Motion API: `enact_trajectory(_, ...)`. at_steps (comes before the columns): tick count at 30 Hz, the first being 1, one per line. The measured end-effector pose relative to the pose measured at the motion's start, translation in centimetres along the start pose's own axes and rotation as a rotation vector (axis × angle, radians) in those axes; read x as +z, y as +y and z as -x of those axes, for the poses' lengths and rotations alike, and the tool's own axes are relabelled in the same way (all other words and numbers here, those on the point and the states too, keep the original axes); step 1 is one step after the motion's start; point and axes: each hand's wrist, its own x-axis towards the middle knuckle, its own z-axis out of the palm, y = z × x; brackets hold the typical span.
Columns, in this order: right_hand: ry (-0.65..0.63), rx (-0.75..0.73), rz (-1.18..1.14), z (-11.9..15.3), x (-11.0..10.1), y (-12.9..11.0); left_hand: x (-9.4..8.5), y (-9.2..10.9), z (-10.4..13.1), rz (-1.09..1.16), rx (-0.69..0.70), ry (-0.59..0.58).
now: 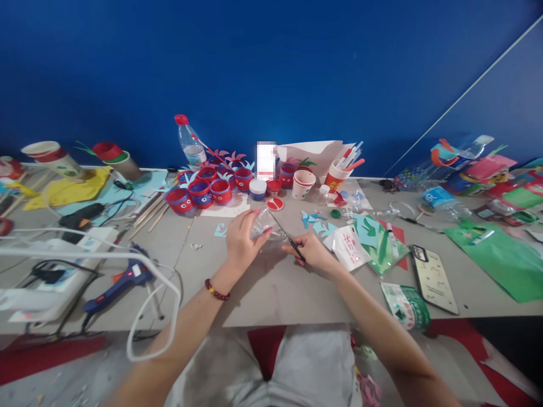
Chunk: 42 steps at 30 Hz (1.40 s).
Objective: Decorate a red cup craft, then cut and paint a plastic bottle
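Observation:
My left hand (242, 240) grips a clear plastic piece (263, 225), which looks like part of a cut bottle. In my right hand (311, 251) is a pair of scissors (293, 245) with dark handles. Their blades reach up and left to the plastic, touching or overlapping its right side. Whether the blades are apart I cannot tell. Just beyond stand several red and purple paper cups with eyes (200, 192), a white-lidded jar (258, 189) and a paper cup (303, 183). Right of my right hand lies a white printed packet (351, 247).
A blue glue gun (119, 282), a white power strip (63, 277) and looping white cable (172, 282) occupy the left. A phone (435, 278), green sheets (494, 260) and a crumpled bottle label (405, 305) lie right. A cup of pens (338, 175) stands by the blue wall (271, 73).

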Motion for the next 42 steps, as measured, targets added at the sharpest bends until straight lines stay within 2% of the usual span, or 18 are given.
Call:
enact_trajectory(3,-0.008,-0.005,0.005,0.12,-0.16,0.07,-0.01,0.00,-0.11,0.003,0.001,0.000)
enact_trajectory(9,-0.112,-0.016,-0.082,0.42,-0.42,0.11,-0.02,0.16,-0.15,0.063,-0.005,-0.011)
enact_trajectory(14,-0.139,-0.040,-0.098,0.48,-0.44,0.05,-0.10,0.46,-0.18,0.110,-0.013,-0.061)
enact_trajectory(21,-0.083,-0.066,-0.048,0.78,-0.07,-0.41,-0.17,0.65,-0.02,0.110,-0.003,-0.058)
enact_trajectory(27,-0.006,-0.033,-0.027,0.69,0.28,-0.51,-0.25,0.73,0.07,0.055,0.005,-0.055)
enact_trajectory(36,-0.005,-0.007,-0.041,0.70,0.16,-0.79,-0.15,0.68,0.01,0.040,0.010,-0.030)
enact_trajectory(42,-0.028,-0.016,-0.073,0.11,0.11,-0.18,0.04,0.38,0.15,0.046,-0.011,-0.026)
